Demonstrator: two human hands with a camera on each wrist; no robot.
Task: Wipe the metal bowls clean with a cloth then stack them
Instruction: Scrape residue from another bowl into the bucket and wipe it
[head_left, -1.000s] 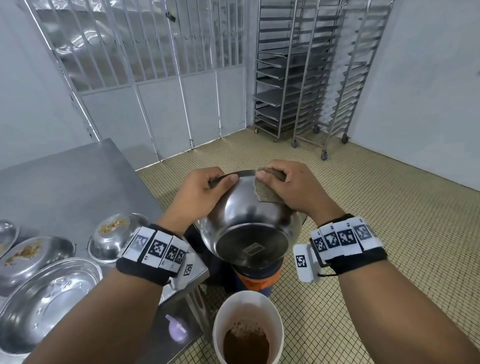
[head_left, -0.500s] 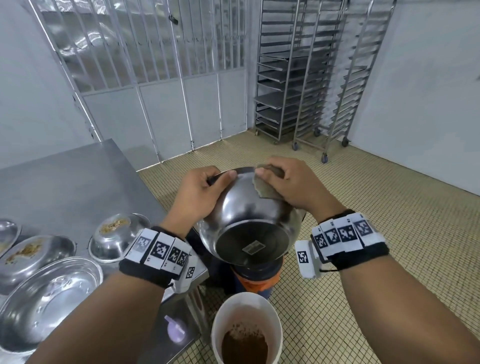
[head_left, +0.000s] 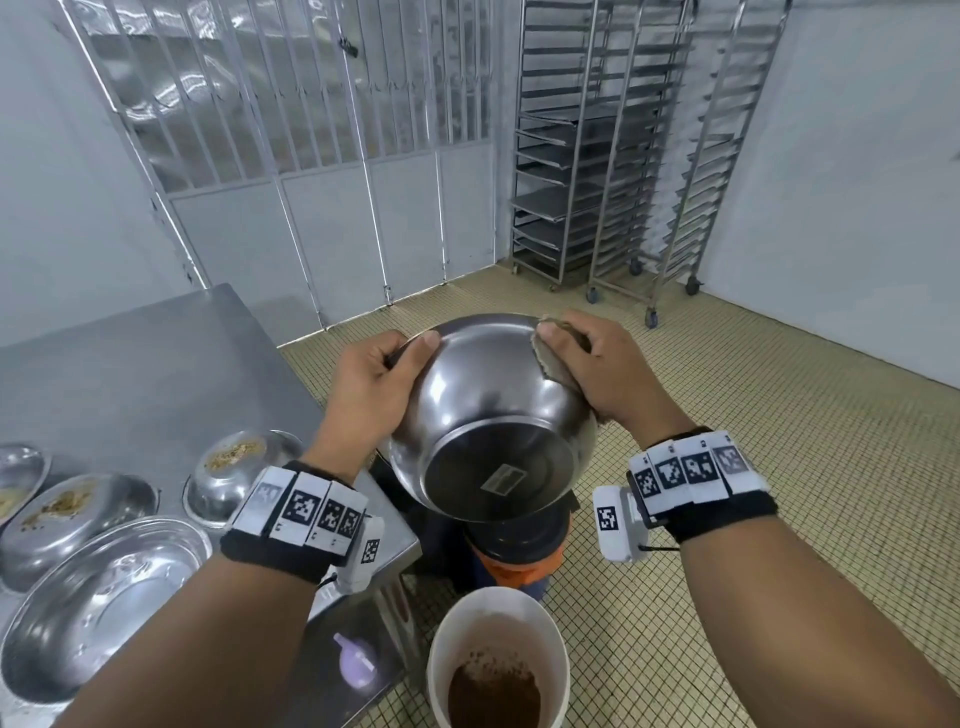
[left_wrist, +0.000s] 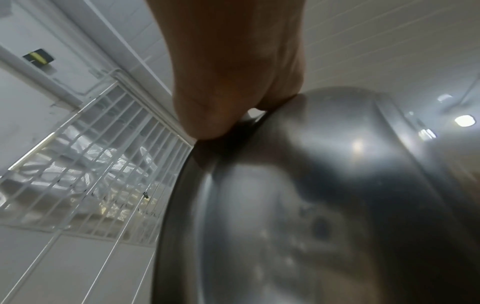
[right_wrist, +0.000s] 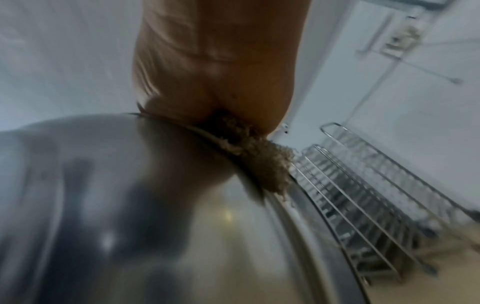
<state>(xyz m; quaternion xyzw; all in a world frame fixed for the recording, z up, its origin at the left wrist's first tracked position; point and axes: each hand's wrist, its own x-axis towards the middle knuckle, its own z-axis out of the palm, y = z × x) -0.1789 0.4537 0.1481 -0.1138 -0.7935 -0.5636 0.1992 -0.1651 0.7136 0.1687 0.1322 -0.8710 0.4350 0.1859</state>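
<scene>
I hold a steel bowl (head_left: 488, 415) in the air with its underside turned toward me, above a white bucket (head_left: 497, 660). My left hand (head_left: 379, 379) grips its left rim, thumb on the outer wall; the left wrist view shows the bowl (left_wrist: 324, 205) close up under the fingers (left_wrist: 207, 115). My right hand (head_left: 597, 364) pinches a beige cloth (head_left: 553, 358) over the right rim, and the right wrist view shows the cloth (right_wrist: 262, 164) folded over the bowl's edge (right_wrist: 182, 205). The bowl's inside is hidden.
On the steel table (head_left: 130, 374) at left stand several other bowls: a small one with crumbs (head_left: 236, 473), a dirty one (head_left: 72, 514) and a large shiny one (head_left: 104, 597). The bucket holds brown waste. Wheeled tray racks (head_left: 623, 156) stand at the back wall.
Both hands have tipped the bowl slightly and the right hand with the cloth has slid a little along the rim to the right.
</scene>
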